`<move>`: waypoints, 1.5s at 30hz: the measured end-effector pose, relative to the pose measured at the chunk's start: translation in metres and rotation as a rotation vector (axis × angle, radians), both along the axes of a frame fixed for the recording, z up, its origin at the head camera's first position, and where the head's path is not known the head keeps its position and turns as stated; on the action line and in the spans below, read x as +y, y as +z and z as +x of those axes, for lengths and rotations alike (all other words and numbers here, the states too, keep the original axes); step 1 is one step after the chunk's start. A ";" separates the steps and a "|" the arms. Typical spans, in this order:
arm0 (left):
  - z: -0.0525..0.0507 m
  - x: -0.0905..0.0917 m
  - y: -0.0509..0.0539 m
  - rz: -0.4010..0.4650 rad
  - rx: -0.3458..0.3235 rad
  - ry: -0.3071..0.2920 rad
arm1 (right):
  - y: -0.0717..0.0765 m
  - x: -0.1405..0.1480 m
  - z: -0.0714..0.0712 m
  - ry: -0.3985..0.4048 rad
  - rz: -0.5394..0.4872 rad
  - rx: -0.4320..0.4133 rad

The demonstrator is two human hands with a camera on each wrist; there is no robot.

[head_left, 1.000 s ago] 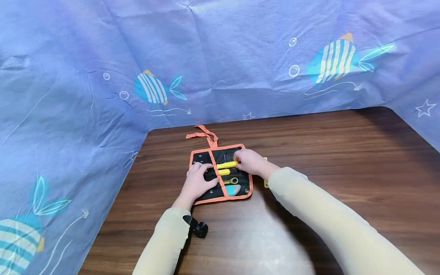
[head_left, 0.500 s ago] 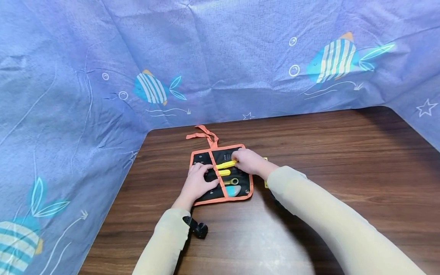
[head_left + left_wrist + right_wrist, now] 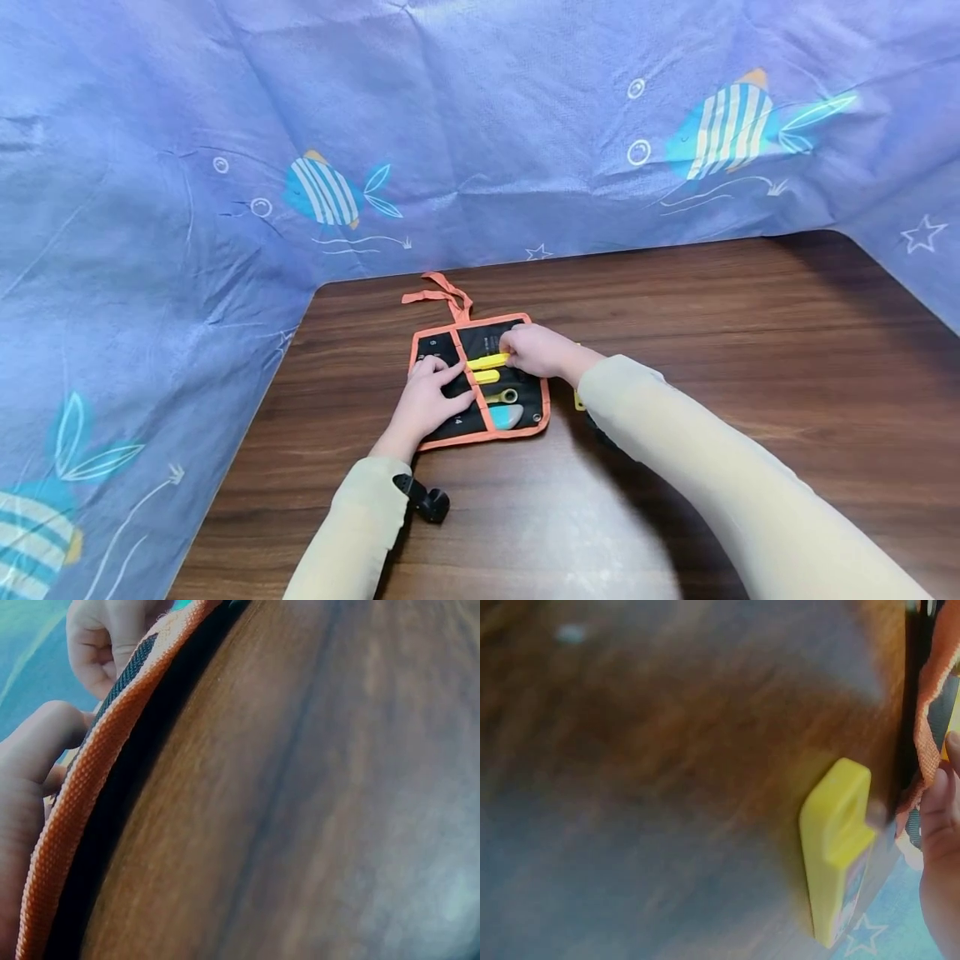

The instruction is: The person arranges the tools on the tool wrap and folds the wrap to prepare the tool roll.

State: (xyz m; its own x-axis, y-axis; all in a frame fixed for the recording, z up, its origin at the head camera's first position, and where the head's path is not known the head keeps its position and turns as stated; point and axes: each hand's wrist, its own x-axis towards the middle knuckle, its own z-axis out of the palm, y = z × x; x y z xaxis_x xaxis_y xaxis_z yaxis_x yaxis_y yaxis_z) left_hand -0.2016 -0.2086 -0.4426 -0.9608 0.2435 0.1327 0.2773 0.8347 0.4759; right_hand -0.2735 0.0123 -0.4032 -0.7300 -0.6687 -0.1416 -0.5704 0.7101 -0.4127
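Compared with a second ago, my right hand [image 3: 536, 348], pinching a yellow tool [image 3: 487, 362] over the tool pouch [image 3: 477, 337], sits slightly closer to the pouch's orange band [image 3: 487, 417]; the tool's end appears to meet that band, so I judge it to be at the pocket mouth, depth unclear. My left hand [image 3: 429, 402] rests on the pouch, thumb and forefinger spread. Wood-grain table [image 3: 690, 333] beneath the pouch, yellow block [image 3: 836, 847] to its right, blue fish-print cloth [image 3: 517, 125] hanging behind.
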 end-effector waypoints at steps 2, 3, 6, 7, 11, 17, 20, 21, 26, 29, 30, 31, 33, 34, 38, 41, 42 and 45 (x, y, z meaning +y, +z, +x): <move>0.000 0.000 0.000 -0.006 0.004 -0.014 | 0.000 -0.001 -0.001 -0.002 0.010 0.017; -0.001 0.000 0.000 -0.007 0.003 -0.018 | -0.001 -0.002 -0.001 -0.004 0.017 0.023; -0.001 -0.001 -0.001 -0.017 0.000 -0.034 | -0.002 -0.003 -0.001 -0.007 0.030 0.032; -0.001 -0.001 0.000 -0.012 0.002 -0.036 | -0.002 -0.003 -0.001 -0.005 0.032 0.038; -0.001 -0.004 0.000 -0.008 0.006 -0.047 | -0.003 -0.005 0.001 0.008 0.030 0.058; 0.000 -0.006 0.005 -0.011 -0.023 -0.046 | -0.002 -0.006 0.003 0.041 0.036 0.069; 0.003 -0.005 0.007 -0.038 -0.031 -0.032 | -0.002 -0.005 0.003 0.047 0.019 0.071; 0.003 -0.004 0.007 -0.057 -0.031 -0.025 | -0.002 -0.004 0.003 0.046 0.009 0.071; 0.008 0.000 0.006 -0.127 -0.047 0.018 | -0.002 0.001 0.003 0.035 -0.023 0.074; 0.009 0.002 0.006 -0.121 -0.056 0.013 | -0.002 0.001 0.003 0.033 -0.017 0.076; 0.008 0.002 0.006 -0.118 -0.058 0.005 | -0.002 0.001 0.003 0.034 -0.009 0.079; 0.008 0.001 0.006 -0.113 -0.067 -0.004 | -0.002 0.000 0.003 0.034 0.000 0.080; 0.007 0.000 0.006 -0.104 -0.082 -0.028 | -0.002 -0.003 0.003 0.032 0.020 0.087; 0.006 -0.001 0.006 -0.098 -0.088 -0.039 | -0.001 -0.004 0.004 0.031 0.027 0.090; 0.002 -0.002 0.008 -0.081 -0.107 -0.070 | 0.000 -0.007 0.005 0.021 0.034 0.089; 0.002 -0.002 0.008 -0.053 -0.113 -0.048 | 0.000 -0.009 0.005 0.012 0.035 0.069; 0.002 -0.002 0.008 -0.050 -0.111 -0.036 | 0.000 -0.009 0.004 0.010 0.038 0.064; 0.004 -0.001 0.008 -0.057 -0.085 0.015 | -0.001 -0.008 0.004 0.011 0.045 0.049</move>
State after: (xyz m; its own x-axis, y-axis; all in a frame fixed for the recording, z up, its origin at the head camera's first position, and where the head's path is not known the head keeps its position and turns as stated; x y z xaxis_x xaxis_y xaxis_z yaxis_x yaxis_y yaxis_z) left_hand -0.1971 -0.2091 -0.4345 -0.9715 0.2340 0.0369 0.2254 0.8649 0.4485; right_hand -0.2697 0.0041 -0.4040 -0.7291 -0.6707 -0.1362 -0.5973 0.7208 -0.3517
